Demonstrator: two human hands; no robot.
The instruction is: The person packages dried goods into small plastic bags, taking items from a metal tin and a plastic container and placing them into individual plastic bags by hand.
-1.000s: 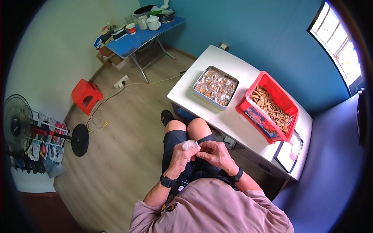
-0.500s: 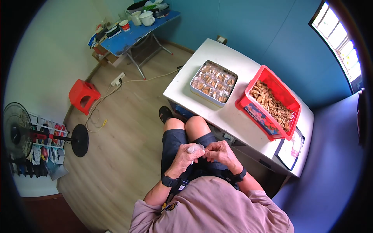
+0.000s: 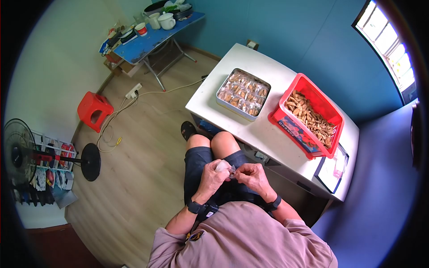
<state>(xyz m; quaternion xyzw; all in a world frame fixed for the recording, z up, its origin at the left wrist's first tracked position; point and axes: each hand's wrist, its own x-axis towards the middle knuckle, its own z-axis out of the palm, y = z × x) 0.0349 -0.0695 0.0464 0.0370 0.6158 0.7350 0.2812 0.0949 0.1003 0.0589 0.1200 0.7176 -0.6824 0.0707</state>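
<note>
Beside the white table (image 3: 206,97), the left hand (image 3: 212,178) curls round clear plastic (image 3: 232,170) and the right hand (image 3: 252,177) pinches its edge, where a light, steady grip likely works best.

On the near surface (image 3: 237,56), the tin (image 3: 235,110) lies left of the basket (image 3: 297,133). Packets (image 3: 243,94) lie in the tin, loose pieces (image 3: 308,118) in the basket. A frame (image 3: 333,169) lies at the right end. The hands (image 3: 253,177) are above the lap (image 3: 199,165), before this surface. Behind left, the far surface (image 3: 138,51) bears a pot (image 3: 166,21); left, a stool (image 3: 90,103) stands behind the fan (image 3: 90,161).
</note>
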